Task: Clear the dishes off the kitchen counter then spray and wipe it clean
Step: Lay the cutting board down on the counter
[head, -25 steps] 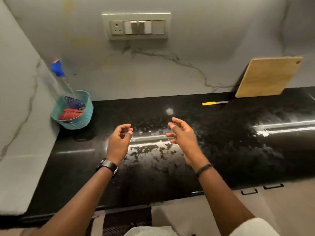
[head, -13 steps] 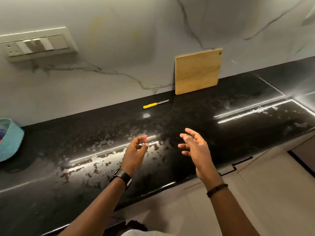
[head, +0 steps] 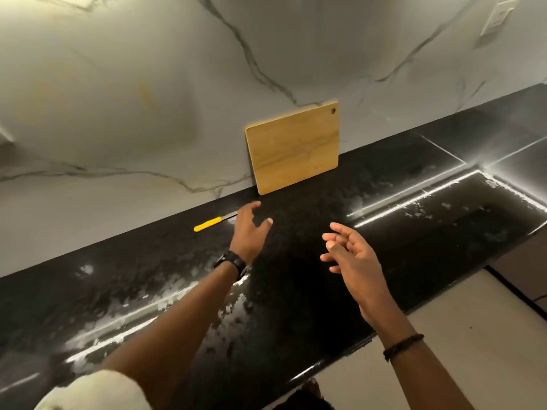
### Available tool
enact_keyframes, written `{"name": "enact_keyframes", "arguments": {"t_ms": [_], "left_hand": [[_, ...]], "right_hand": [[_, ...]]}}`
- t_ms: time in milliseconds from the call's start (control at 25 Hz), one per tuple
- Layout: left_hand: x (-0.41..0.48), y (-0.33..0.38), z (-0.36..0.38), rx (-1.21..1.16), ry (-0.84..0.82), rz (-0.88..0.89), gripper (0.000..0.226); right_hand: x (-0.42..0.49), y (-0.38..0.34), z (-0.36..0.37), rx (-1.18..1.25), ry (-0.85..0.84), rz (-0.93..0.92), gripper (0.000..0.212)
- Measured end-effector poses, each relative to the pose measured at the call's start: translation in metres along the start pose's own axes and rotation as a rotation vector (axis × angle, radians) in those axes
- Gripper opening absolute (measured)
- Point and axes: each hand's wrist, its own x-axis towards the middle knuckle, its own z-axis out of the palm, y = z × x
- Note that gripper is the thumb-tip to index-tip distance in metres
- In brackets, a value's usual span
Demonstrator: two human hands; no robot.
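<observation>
Desk [head: 296, 306], black and speckled, runs across my view from 8 o'clock up to 2 o'clock, and pale streaks [head: 414, 199] and patches shine on its surface. At 12 o'clock I see a wooden cutting board [head: 293, 149] standing on its edge on the desk, leaning back against the marbled wall [head: 148, 99], with the hanging hole at its top right corner. A yellow-handled knife [head: 211, 224] lies flat on the desk close to the wall, at 10 o'clock from centre.

My left hand [head: 250, 229] is stretched out over the desk below the board, fingers spread and relaxed, holding nothing. The knife's blade end sits just at its 9 o'clock side; I cannot tell whether they touch. A dark watch [head: 232, 261] is on that wrist, and a pale sleeve [head: 94, 392] shows at 7 o'clock.

My right hand [head: 352, 255] hangs above the desk at 3 o'clock from the left, palm turned inward, fingers loosely bent and apart, gripping nothing. A dark bracelet [head: 402, 346] circles its wrist. A socket plate [head: 500, 17] is on the wall at 1 o'clock.
</observation>
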Motion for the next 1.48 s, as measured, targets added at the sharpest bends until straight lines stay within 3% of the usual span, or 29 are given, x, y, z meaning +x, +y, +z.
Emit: {"name": "enact_keyframes", "arguments": {"t_ms": [240,520,600,760,920,1040,1120,1240,1360,1480], "left_hand": [[0.173,0.022,0.034,-0.081,0.155,-0.252,0.074],[0.241,-0.002,0.056,-0.173,0.295,-0.298,0.025],[0.234,0.006,0.063,-0.224,0.347,-0.219,0.013],[0.187,0.029,0.081,-0.339,0.374,-0.123,0.008],[0.114,0.039,0.09,-0.518,0.342,-0.173,0.007],[0.066,0.048,0.105,-0.594,0.332,-0.285,0.01],[0.042,0.056,0.12,-0.644,0.349,-0.347,0.012],[0.016,0.075,0.14,-0.696,0.369,-0.408,0.021],[-0.019,0.082,0.167,-0.622,0.32,-0.416,0.027],[-0.065,0.069,0.194,-0.347,0.173,-0.455,0.052]], "right_hand": [[0.082,-0.017,-0.037,-0.033,0.012,0.02,0.035],[0.146,-0.01,-0.077,-0.053,0.022,0.079,0.033],[0.159,-0.009,-0.087,-0.057,0.01,0.088,0.033],[0.188,0.0,-0.119,-0.122,0.001,0.09,0.034],[0.221,0.017,-0.162,-0.155,0.083,0.111,0.049],[0.246,0.033,-0.19,-0.179,-0.005,0.193,0.066],[0.254,0.042,-0.207,-0.157,-0.122,0.209,0.048],[0.265,0.048,-0.228,0.026,-0.17,0.231,0.022],[0.273,0.054,-0.247,0.001,-0.135,0.313,0.02],[0.276,0.077,-0.262,-0.075,-0.151,0.396,0.022]]}}
